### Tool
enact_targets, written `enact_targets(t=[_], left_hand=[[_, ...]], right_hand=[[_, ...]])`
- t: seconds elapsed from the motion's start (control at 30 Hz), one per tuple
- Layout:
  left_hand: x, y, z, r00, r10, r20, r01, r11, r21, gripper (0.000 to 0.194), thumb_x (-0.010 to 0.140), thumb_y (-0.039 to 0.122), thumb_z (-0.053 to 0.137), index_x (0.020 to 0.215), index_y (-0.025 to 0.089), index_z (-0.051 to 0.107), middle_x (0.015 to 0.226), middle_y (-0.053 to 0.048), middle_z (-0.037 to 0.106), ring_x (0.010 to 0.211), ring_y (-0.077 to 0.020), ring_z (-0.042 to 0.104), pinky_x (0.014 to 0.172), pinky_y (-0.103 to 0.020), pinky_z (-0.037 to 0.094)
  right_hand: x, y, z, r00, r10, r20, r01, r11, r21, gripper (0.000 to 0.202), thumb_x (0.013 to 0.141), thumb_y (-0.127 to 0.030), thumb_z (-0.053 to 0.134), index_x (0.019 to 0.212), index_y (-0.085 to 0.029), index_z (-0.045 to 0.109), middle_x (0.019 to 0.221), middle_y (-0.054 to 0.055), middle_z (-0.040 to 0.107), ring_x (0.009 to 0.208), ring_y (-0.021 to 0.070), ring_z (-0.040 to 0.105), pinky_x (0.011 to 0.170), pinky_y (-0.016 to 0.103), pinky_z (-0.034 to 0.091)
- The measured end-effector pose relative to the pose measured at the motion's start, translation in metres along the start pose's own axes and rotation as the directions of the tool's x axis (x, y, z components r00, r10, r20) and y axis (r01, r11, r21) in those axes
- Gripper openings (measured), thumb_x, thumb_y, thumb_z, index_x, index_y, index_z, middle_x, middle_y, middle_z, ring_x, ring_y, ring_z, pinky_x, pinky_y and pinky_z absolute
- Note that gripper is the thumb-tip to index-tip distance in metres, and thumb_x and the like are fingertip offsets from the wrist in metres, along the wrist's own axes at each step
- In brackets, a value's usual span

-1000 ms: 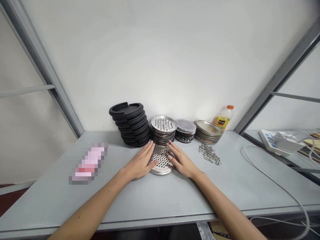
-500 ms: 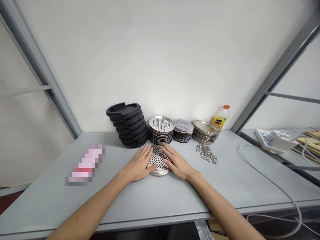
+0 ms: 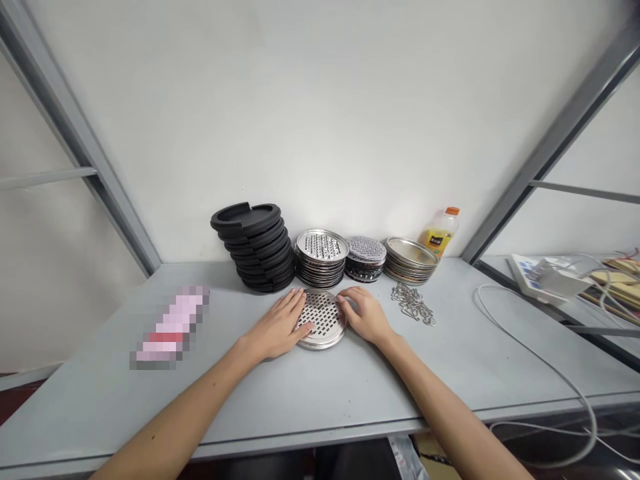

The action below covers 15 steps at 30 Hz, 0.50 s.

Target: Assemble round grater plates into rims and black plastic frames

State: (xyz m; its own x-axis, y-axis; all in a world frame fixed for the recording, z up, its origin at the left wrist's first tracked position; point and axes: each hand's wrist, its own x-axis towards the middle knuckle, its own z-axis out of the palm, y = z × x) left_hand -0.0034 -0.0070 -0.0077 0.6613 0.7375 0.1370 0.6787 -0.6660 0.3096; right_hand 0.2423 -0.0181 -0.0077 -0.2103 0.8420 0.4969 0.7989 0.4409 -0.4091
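A round metal grater disc (image 3: 323,320) with rows of slots lies on the grey table in front of me. My left hand (image 3: 280,325) rests flat on its left side, fingers stretched out and thumb over the slots. At the disc's right edge, my right hand (image 3: 367,315) has its fingers bent and its thumb and fingertips on the rim. Behind the disc stand a stack of rimmed grater discs (image 3: 323,247), a shorter stack of finer grater discs (image 3: 367,249) and a stack of plain metal lids or rings (image 3: 411,253).
Black round holders with notched rims (image 3: 250,220) are stacked at the back left. Bent metal wire clips (image 3: 413,305) lie in a pile to the right. A bottle with an orange cap (image 3: 441,233) stands by the wall. A white cable (image 3: 530,347) loops over the table's right side.
My right hand has drawn back from the disc's top to its right rim, and its fingers have curled. My left hand stays flat in place.
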Motion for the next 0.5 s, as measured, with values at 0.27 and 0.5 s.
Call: enact_targets(t=[0.27, 0.5], left_hand=[[0.0, 0.0, -0.003, 0.993, -0.102, -0.06, 0.103, 0.995, 0.01, 0.069, 0.096, 0.057, 0.026, 0.145, 0.01, 0.03, 0.153, -0.016, 0.025, 0.143, -0.0273, 0.019, 0.115, -0.042, 0.02], [-0.004, 0.0, -0.012, 0.998, -0.011, -0.061, 0.007, 0.997, -0.076, 0.081, 0.086, 0.066, 0.045, 0.147, 0.016, 0.027, 0.154, -0.015, 0.024, 0.142, -0.0324, 0.018, 0.114, -0.048, 0.025]], right_hand=[[0.011, 0.058, -0.026, 0.904, 0.364, -0.226, -0.386, 0.92, -0.065, 0.034, 0.087, -0.04, 0.045, 0.075, -0.019, 0.069, 0.075, 0.006, 0.073, 0.065, 0.0211, 0.065, 0.061, 0.028, 0.043], [0.025, 0.102, -0.041, 0.836, 0.412, -0.363, -0.422, 0.905, 0.057, 0.037, 0.085, -0.041, 0.046, 0.081, -0.016, 0.072, 0.07, 0.008, 0.073, 0.068, 0.023, 0.067, 0.067, 0.03, 0.045]])
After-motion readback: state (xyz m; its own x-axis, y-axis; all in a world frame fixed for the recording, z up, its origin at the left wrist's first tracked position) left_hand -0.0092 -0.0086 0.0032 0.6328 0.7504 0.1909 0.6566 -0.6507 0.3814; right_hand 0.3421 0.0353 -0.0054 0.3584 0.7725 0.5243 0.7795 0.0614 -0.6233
